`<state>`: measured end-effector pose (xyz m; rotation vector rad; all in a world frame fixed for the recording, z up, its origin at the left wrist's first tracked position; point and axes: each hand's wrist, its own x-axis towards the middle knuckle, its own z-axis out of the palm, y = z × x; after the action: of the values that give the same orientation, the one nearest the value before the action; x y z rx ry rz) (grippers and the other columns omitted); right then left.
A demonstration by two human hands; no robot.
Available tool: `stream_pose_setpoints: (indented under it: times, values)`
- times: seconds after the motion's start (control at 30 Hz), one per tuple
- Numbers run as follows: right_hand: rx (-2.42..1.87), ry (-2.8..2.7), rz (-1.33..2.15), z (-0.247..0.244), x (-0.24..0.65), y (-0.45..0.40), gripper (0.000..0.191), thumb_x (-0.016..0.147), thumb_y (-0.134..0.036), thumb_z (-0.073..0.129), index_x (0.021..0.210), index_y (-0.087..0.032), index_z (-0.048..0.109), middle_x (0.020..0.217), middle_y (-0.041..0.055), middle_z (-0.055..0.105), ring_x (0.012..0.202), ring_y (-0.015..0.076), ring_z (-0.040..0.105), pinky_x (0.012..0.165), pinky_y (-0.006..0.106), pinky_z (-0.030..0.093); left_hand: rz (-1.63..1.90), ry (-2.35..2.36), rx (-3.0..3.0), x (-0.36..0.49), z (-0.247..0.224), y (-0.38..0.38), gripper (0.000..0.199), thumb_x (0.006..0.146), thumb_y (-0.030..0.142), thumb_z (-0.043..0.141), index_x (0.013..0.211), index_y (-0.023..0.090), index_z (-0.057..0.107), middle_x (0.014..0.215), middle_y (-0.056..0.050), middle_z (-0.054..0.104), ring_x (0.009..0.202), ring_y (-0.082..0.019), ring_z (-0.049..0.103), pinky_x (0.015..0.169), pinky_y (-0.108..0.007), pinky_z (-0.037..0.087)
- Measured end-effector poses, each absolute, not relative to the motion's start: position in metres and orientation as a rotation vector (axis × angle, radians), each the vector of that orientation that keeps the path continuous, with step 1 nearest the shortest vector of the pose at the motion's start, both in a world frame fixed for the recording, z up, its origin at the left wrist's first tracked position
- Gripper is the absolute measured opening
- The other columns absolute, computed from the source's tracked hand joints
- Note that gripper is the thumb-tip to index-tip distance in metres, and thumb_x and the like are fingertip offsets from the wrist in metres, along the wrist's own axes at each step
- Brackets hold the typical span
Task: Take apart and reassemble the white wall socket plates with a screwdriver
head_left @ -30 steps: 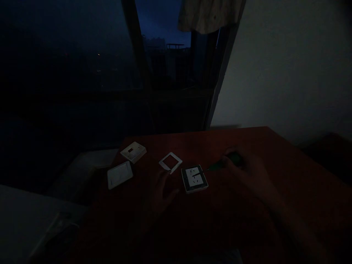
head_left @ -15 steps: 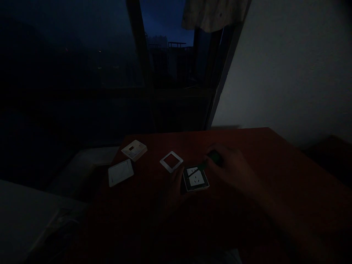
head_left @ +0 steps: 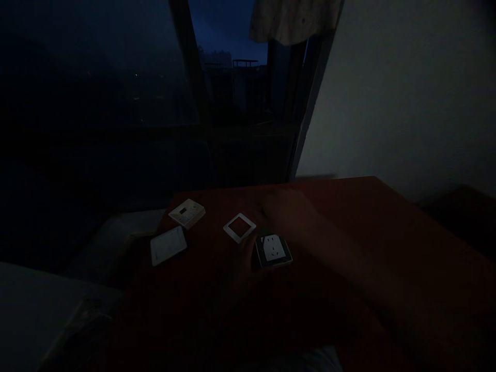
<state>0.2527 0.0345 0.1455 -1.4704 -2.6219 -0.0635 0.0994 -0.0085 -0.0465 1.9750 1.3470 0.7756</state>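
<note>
My left hand [head_left: 246, 261] grips a wall socket [head_left: 274, 249] by its left side, with the white slotted face turned up and a dark border around it. Beyond the socket is my right hand [head_left: 289, 209], blurred and dim, closed around a green-handled screwdriver [head_left: 265, 231]. Most of the screwdriver is hidden by the hand or lost in the dark; a bit of green and a dark shaft show at the socket's upper left corner. A white square frame [head_left: 228, 232] with an open middle lies just left of the socket.
On the left of the reddish-brown table [head_left: 341, 199] lie a white box-like plate [head_left: 188, 213] with a small cut-out and a flat white panel [head_left: 169, 245]. Behind the table are a dark window [head_left: 240, 129] and a pale wall [head_left: 387, 93]. The room is very dim.
My right hand has swung leftward and away from me, taking the screwdriver from the socket's right side to its far side. The socket stays in my left hand. The view has shifted slightly.
</note>
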Motion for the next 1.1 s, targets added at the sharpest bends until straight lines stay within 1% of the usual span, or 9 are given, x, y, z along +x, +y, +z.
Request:
stream_pose_setpoints:
  times: [0.1, 0.27, 0.4, 0.5, 0.6, 0.8, 0.9, 1.0, 1.1]
  values:
    - [-1.248, -2.657, 0.087, 0.147, 0.256, 0.043, 0.024, 0.092, -0.029, 0.048, 0.104, -0.015, 0.063, 0.099, 0.0111, 0.071, 0.086, 0.0212, 0.067, 0.065, 0.027, 0.044, 0.783, 1.341, 1.979, 0.099, -0.046, -0.008, 0.089, 0.075, 0.044, 0.072, 0.147, 0.026, 0.022, 0.149, -0.011, 0.033, 0.135, -0.031, 0.034, 0.110, -0.047, 0.032]
    - [-1.087, -2.707, 0.224, 0.153, 0.258, 0.039, 0.029, 0.088, -0.021, 0.053, 0.116, -0.015, 0.057, 0.112, 0.0123, 0.068, 0.093, 0.0198, 0.066, 0.070, 0.026, 0.046, 0.778, 1.347, 1.945, 0.098, -0.047, -0.008, 0.088, 0.074, 0.042, 0.073, 0.146, 0.028, 0.024, 0.150, -0.009, 0.032, 0.136, -0.031, 0.034, 0.109, -0.048, 0.033]
    - [-1.469, -2.621, -0.090, 0.152, 0.247, 0.033, 0.034, 0.092, -0.039, 0.046, 0.097, -0.013, 0.067, 0.091, 0.0171, 0.072, 0.081, 0.0290, 0.069, 0.060, 0.032, 0.047, 0.773, 1.326, 1.955, 0.099, -0.046, -0.007, 0.088, 0.076, 0.045, 0.072, 0.147, 0.027, 0.023, 0.150, -0.011, 0.032, 0.136, -0.032, 0.033, 0.110, -0.049, 0.030]
    - [-1.400, -2.701, -0.109, 0.150, 0.244, 0.033, 0.035, 0.095, -0.037, 0.042, 0.089, -0.016, 0.069, 0.089, 0.0140, 0.073, 0.083, 0.0279, 0.069, 0.060, 0.032, 0.046, 0.767, 1.344, 1.963, 0.099, -0.044, -0.007, 0.088, 0.075, 0.046, 0.072, 0.146, 0.027, 0.024, 0.149, -0.012, 0.033, 0.136, -0.032, 0.033, 0.109, -0.050, 0.031]
    - [-1.208, -2.753, 0.023, 0.149, 0.251, 0.033, 0.026, 0.093, -0.031, 0.047, 0.108, -0.020, 0.064, 0.100, 0.0097, 0.072, 0.088, 0.0244, 0.068, 0.064, 0.030, 0.046, 0.764, 1.354, 1.950, 0.100, -0.042, -0.007, 0.090, 0.074, 0.045, 0.073, 0.146, 0.028, 0.023, 0.150, -0.011, 0.032, 0.135, -0.033, 0.034, 0.107, -0.051, 0.033]
    - [-1.062, -2.696, 0.261, 0.154, 0.271, 0.027, 0.043, 0.089, -0.024, 0.053, 0.132, -0.019, 0.048, 0.119, 0.0110, 0.064, 0.101, 0.0206, 0.063, 0.076, 0.028, 0.045, 0.826, 1.307, 1.944, 0.099, -0.044, -0.009, 0.086, 0.075, 0.043, 0.073, 0.146, 0.028, 0.025, 0.149, -0.010, 0.033, 0.135, -0.032, 0.034, 0.108, -0.048, 0.034]
    - [-1.299, -2.668, 0.129, 0.153, 0.271, 0.026, 0.038, 0.091, -0.034, 0.050, 0.124, -0.016, 0.055, 0.105, 0.0122, 0.070, 0.089, 0.0233, 0.067, 0.067, 0.029, 0.046, 0.808, 1.299, 1.947, 0.098, -0.045, -0.009, 0.084, 0.076, 0.043, 0.071, 0.145, 0.027, 0.026, 0.149, -0.011, 0.033, 0.135, -0.031, 0.034, 0.109, -0.047, 0.033]
    - [-1.576, -2.637, -0.087, 0.151, 0.268, 0.026, 0.046, 0.095, -0.048, 0.037, 0.098, -0.013, 0.067, 0.085, 0.0152, 0.072, 0.074, 0.0267, 0.068, 0.059, 0.032, 0.045, 0.782, 1.314, 1.961, 0.097, -0.047, -0.008, 0.085, 0.077, 0.044, 0.071, 0.146, 0.027, 0.025, 0.149, -0.011, 0.033, 0.135, -0.031, 0.034, 0.109, -0.049, 0.032]
    - [-1.565, -2.639, -0.113, 0.149, 0.266, 0.026, 0.047, 0.096, -0.048, 0.034, 0.093, -0.015, 0.067, 0.083, 0.0132, 0.072, 0.072, 0.0245, 0.069, 0.058, 0.030, 0.044, 0.798, 1.306, 1.968, 0.097, -0.047, -0.008, 0.086, 0.077, 0.046, 0.070, 0.146, 0.027, 0.024, 0.148, -0.011, 0.034, 0.134, -0.030, 0.036, 0.108, -0.048, 0.034]
